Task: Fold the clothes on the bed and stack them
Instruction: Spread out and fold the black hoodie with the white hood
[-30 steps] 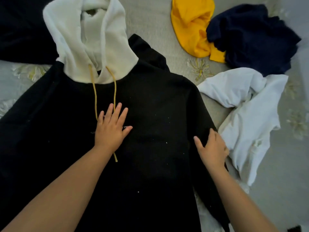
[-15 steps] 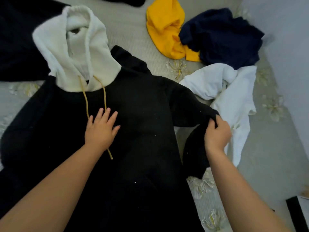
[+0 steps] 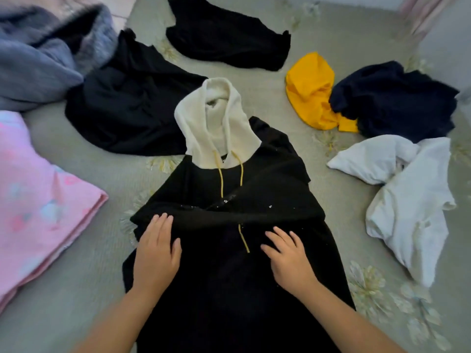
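Below the cream hood (image 3: 216, 123), black hoodie (image 3: 229, 276) lies flat on the bed (image 3: 344, 194): I judge it thick, limp, non-slip. My left hand (image 3: 156, 253) and right hand (image 3: 289, 261) press it, fingers straight; grip at side seams.

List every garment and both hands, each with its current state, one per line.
black hoodie: laid flat, sleeves folded across the chest
cream hood: spread flat, unfolded
left hand: flat on the hoodie
right hand: flat on the hoodie
yellow garment: crumpled
navy garment: crumpled
white garment: crumpled
pink fabric: folded
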`<state>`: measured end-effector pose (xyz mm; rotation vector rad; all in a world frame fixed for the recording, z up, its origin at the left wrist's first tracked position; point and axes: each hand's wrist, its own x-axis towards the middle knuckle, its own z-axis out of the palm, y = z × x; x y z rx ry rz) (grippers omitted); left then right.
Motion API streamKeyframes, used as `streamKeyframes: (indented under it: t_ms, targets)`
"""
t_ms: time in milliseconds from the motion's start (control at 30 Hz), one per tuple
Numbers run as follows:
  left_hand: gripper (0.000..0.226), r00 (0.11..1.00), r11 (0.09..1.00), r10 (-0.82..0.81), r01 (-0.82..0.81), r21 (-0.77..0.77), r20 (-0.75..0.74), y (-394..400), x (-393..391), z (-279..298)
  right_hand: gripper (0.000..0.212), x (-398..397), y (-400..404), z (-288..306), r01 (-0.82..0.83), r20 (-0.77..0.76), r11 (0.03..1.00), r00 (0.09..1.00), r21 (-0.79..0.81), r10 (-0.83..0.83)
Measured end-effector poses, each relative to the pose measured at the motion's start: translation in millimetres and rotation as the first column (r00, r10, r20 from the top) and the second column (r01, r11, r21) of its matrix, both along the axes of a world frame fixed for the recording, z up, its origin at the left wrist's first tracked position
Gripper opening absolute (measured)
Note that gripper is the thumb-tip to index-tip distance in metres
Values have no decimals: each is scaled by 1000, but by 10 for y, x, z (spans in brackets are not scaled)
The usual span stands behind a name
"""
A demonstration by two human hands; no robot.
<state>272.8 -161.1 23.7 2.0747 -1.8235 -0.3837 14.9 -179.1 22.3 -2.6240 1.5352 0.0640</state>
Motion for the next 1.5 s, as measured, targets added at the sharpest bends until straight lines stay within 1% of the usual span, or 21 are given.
streamKeyframes:
  t_ms: [133,200,267,333,367,433,467,500,567,633,667,733,800,900,967,1067,1200,1267,1367,1433,1500]
  targets:
    - [46,985,982,-143,153,-114,95,-65,1,-58,68,-140,-268,-20,181,-135,983,975,19,-177]
    - [40,940,948,-295,311,-72,174,-179,-63,-154,69,-167,-484,-18,230,-234,969,951,85,-205]
    - [36,901,922,-386,373,104,196,-329,-124,-179,56,-200,-638,-86,163,-306,961,948,224,-90]
    - [39,902,869,-388,291,400,187,-418,-152,-212,55,-255,-705,-159,84,-347,905,935,418,73]
    - [42,902,804,-398,255,538,167,-434,-153,-258,57,-289,-716,-176,48,-365,870,918,491,156]
    - [45,899,680,-417,211,702,135,-451,-181,-331,56,-369,-788,-172,-16,-331,805,907,593,261]
    - [43,897,672,-419,204,712,139,-465,-213,-341,52,-404,-861,-140,-46,-266,783,927,620,264]
    - [39,899,689,-413,203,696,146,-481,-246,-356,48,-438,-963,-104,-65,-182,790,958,610,220]
    - [27,924,846,-324,189,498,200,-553,-304,-408,42,-492,-1262,-35,-44,-33,899,997,436,65]
    - [36,943,940,-233,155,304,239,-697,-333,-443,45,-546,-1630,-30,74,48,974,995,216,-87]
    - [44,965,965,-133,73,252,227,-759,-329,-511,49,-565,-1817,-53,140,17,977,989,161,-144]
    - [48,972,918,17,-108,382,235,-853,-295,-579,53,-582,-2133,-133,224,-161,952,968,209,-192]
    - [41,948,864,15,-173,472,319,-895,-259,-625,43,-583,-2323,-229,261,-255,926,948,271,-193]
    - [35,966,932,-78,-18,362,248,-916,-225,-591,33,-642,-2470,-247,332,-154,938,937,100,-315]
    - [36,983,989,13,-40,145,181,-956,-230,-502,33,-775,-2543,-184,447,-99,894,889,-27,-448]
    - [38,987,993,102,-109,43,126,-1127,-305,-423,31,-997,-2670,-176,576,-153,817,808,-1,-570]
    - [23,984,986,99,-117,120,147,-1412,-446,-607,22,-1054,-2671,-324,625,-338,780,743,41,-577]
    - [20,980,971,91,-127,204,175,-1486,-458,-719,26,-967,-2619,-410,642,-332,766,731,40,-596]
    - [40,975,956,57,-115,268,216,-1457,-446,-761,40,-739,-2411,-468,550,-126,835,827,-27,-548]
    - [41,974,985,11,-50,167,225,-1357,-461,-757,41,-561,-2140,-509,384,-41,923,922,-26,-384]
    - [48,958,993,-4,-31,115,285,-1185,-470,-745,50,-439,-1791,-588,256,-40,966,966,25,-255]
